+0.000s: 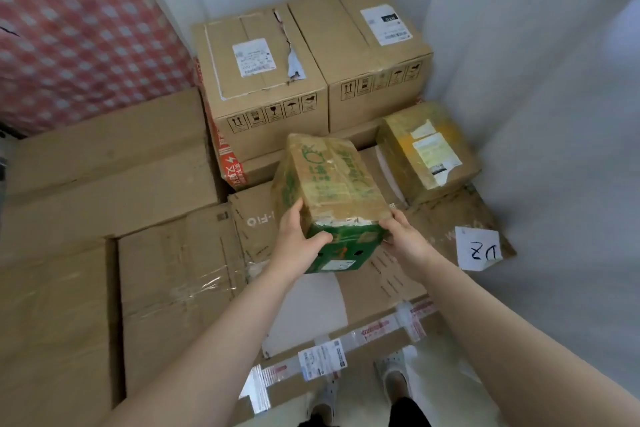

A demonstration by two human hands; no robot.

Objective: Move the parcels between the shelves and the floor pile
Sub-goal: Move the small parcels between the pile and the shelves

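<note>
Both arms outstretched — left grip (298, 242) and right grip (406, 238) clasp the parcel (332, 184).

A parcel storeroom: taped cardboard boxes (263, 80) with shipping labels (252, 57) crowd a plain white-walled corner, stacked on the floor.

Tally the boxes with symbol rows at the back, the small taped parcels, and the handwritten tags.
Symbol boxes: 2
Small taped: 2, green parcel and yellow parcel
Handwritten tag: 1
Total: 5
</note>
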